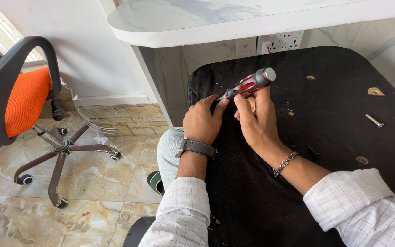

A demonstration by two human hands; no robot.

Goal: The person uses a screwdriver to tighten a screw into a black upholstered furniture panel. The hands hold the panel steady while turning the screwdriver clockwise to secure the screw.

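You are holding the red-and-grey screwdriver (248, 84) in your right hand (258, 120), fingers closed around its handle, while your left hand (202, 121) is pinching its tip against the black underside of the chair seat (334, 114) on your lap. You seem to be seating the tip near the seat's edge. Next, I judge, you'll be needing steady downward pressure; a loose bolt (374, 120) is lying well apart to the right.

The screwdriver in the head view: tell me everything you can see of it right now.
The screwdriver has a chunky grey and red handle, seemingly plastic, with a round silver end cap. It lies tilted, cap up to the right, tip down to the left, over the black seat underside. The right hand grips the handle; the left hand pinches near the shaft. The tip is hidden.
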